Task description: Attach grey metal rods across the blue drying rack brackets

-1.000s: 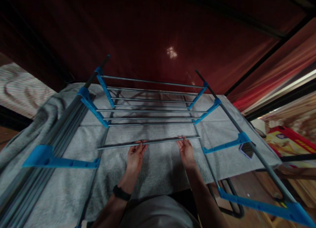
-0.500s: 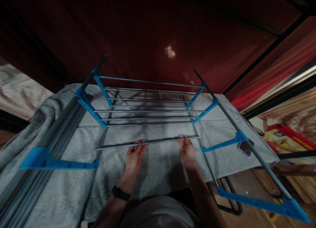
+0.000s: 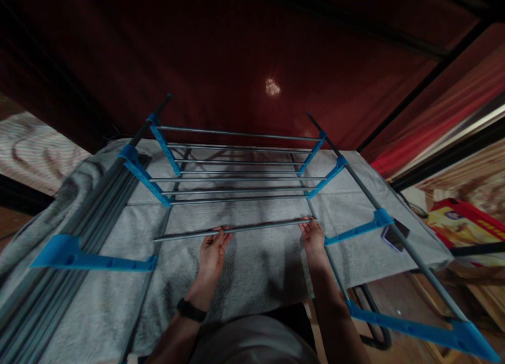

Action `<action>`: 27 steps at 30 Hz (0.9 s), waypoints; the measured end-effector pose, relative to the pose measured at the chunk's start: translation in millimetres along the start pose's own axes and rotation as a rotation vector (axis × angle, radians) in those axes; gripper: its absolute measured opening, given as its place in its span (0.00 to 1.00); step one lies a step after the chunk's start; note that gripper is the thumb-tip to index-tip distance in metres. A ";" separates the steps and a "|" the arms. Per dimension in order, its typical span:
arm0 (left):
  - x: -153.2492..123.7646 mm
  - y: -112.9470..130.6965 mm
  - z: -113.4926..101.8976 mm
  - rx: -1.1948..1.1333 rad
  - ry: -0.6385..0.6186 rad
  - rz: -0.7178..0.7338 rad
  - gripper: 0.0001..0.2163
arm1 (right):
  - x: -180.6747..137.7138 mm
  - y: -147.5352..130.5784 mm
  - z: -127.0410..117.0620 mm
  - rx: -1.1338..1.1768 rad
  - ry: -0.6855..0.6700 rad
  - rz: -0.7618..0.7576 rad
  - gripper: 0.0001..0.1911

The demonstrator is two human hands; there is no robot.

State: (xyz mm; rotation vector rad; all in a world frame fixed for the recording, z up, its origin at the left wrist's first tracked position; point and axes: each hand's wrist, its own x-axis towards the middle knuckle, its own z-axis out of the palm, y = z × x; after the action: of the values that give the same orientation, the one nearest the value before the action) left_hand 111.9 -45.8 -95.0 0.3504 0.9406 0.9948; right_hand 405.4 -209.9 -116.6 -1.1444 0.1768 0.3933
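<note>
A loose grey metal tube [image 3: 260,226] lies across between my hands, held just above the blanket. My left hand [image 3: 213,248] pinches it left of its middle, and my right hand [image 3: 313,238] grips it near the right end. Its left end sticks out well past my left fingers. Around it stands a partly built rack with blue plastic brackets [image 3: 114,262] on grey side poles [image 3: 363,185]. Several crossbars [image 3: 236,180] join the brackets at the far side. The nearer left bracket and the nearer right bracket [image 3: 355,230] have no bar between them.
A bundle of grey tubes [image 3: 74,285] lies along the left side. A grey blanket [image 3: 252,269] covers the surface beneath. A phone [image 3: 395,235] lies by the right pole, and a red-yellow package [image 3: 465,222] is farther right. Dark red fabric [image 3: 221,64] hangs behind.
My right hand has slid right along the tube, close to its end. My left hand has shifted slightly left and still holds it.
</note>
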 end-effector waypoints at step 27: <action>0.8 0.1 -1.2 -0.038 -0.073 -0.011 0.14 | -1.3 -4.6 -4.2 -0.070 -0.136 0.123 0.12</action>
State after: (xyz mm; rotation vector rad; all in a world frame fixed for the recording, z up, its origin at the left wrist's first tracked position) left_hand 111.0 -45.3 -96.0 0.3469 0.8558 0.9829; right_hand 406.2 -215.7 -114.0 -1.1745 0.1157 0.5888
